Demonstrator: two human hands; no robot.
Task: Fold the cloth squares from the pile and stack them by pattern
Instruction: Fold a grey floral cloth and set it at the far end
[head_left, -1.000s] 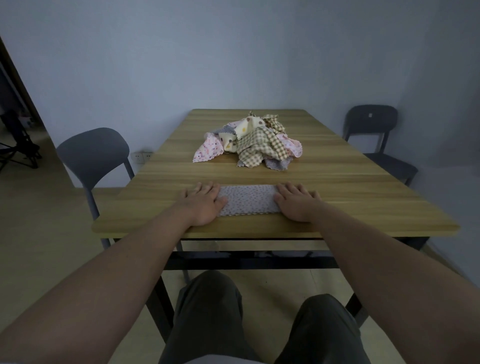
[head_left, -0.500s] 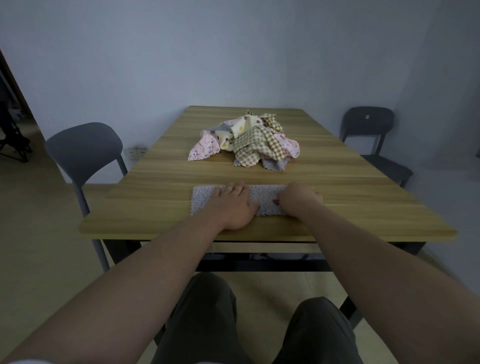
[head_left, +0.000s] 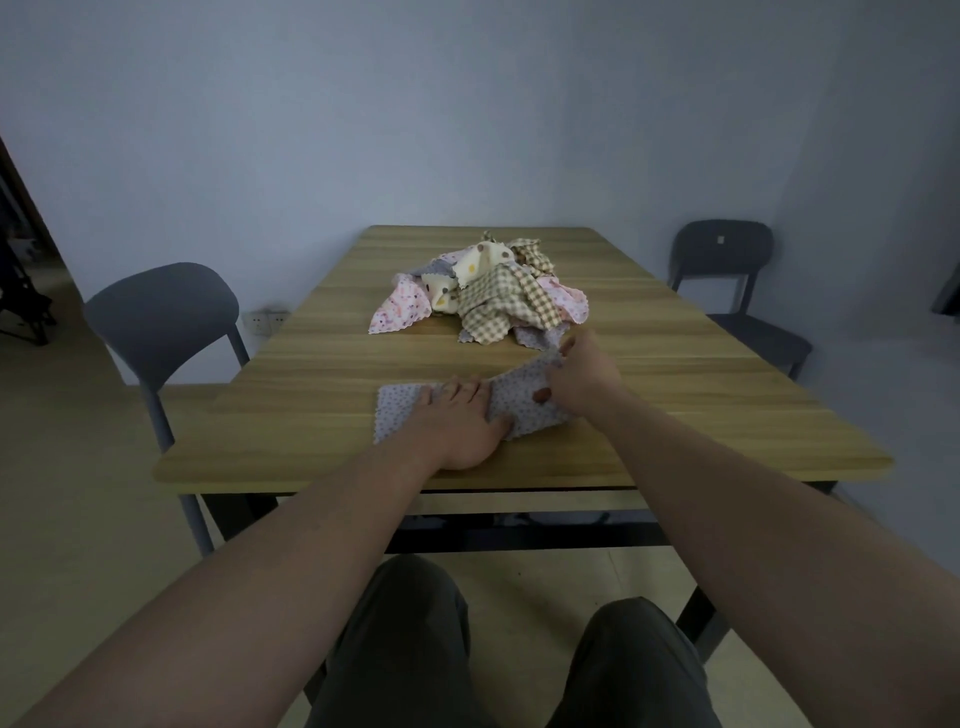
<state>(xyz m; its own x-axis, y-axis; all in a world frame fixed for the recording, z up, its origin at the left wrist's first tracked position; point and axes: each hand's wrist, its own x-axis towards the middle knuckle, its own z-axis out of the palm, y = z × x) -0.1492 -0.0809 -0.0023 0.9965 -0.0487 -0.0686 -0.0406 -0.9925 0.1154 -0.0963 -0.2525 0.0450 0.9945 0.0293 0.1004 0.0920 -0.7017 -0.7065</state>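
Observation:
A grey cloth with small dots lies as a folded strip near the front edge of the wooden table. My left hand presses flat on its middle, fingers spread. My right hand pinches the strip's right end and holds it lifted off the table, tilted up toward the left. Behind them, in the middle of the table, sits the pile of cloth squares: pink floral, beige checked, cream with dots, and grey pieces tangled together.
A grey chair stands at the table's left side and a dark chair at the far right. My knees show under the front edge. A wall socket is low on the wall.
My left hand slid from the strip's left end to its middle. My right hand closed on the right end and raised it off the table toward the left.

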